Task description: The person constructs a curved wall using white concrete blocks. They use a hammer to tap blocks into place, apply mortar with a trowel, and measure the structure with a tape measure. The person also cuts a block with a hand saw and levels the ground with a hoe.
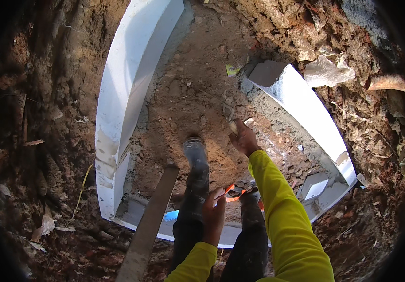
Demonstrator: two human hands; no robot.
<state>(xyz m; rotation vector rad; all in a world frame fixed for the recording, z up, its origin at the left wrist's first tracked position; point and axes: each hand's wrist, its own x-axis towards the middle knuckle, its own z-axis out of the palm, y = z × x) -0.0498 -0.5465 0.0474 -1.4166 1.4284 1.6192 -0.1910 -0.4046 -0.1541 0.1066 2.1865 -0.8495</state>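
Observation:
My right hand [244, 138] grips the wooden handle [234, 126] of a dirt-coloured tool, likely a trowel, whose far end blends into the soil. My left hand [214, 211] is curled near my legs, beside an orange-and-black object [235, 192]; I cannot make out what it holds. A blue toothed item [170, 215] lies partly hidden behind my left leg. A long flat board [148, 221] slants beside that leg. Around the dirt floor stand white blocks [120, 89] [306, 108], with grey mortar along their bases. A small white block [315, 189] sits at the lower right.
My booted feet [194, 148] are within the block enclosure. Rough earth with roots and debris [47, 141] surrounds it. A crumpled pale sheet [327, 70] and a thick root or pipe [390, 85] lie at the upper right. A small yellow scrap [232, 70] lies near the right block.

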